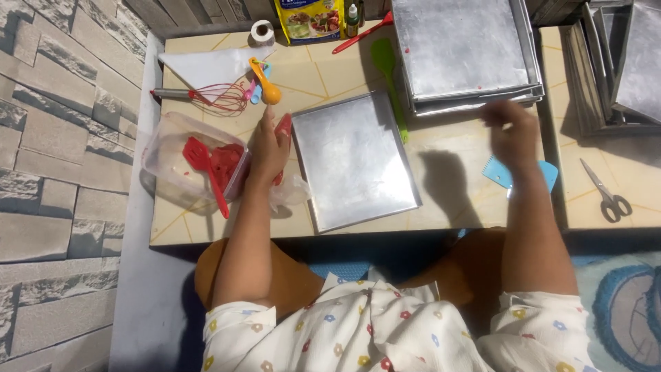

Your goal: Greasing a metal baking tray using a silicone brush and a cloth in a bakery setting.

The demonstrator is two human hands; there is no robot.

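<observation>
My left hand (267, 148) grips a clear piping bag with red batter (284, 127), its plastic tail (292, 191) trailing below the wrist. It hovers between a clear tub (165, 145) holding red batter and a red spatula (204, 165), and a bare metal baking tray (354, 162). My right hand (513, 131) is raised and blurred above the table near the front edge of a stack of metal trays (468, 52), fingers curled; I cannot see anything in it. A blue scraper (501, 172) lies under that wrist.
A red whisk (213, 96), coloured measuring spoons (261, 83), a green spatula (387, 76), a red spatula (361, 33), a food packet (308, 21), a small bottle (352, 19) and tape roll (262, 31) lie at the back. Scissors (607, 193) and more trays (623, 69) sit right. A stone wall (55, 172) stands left.
</observation>
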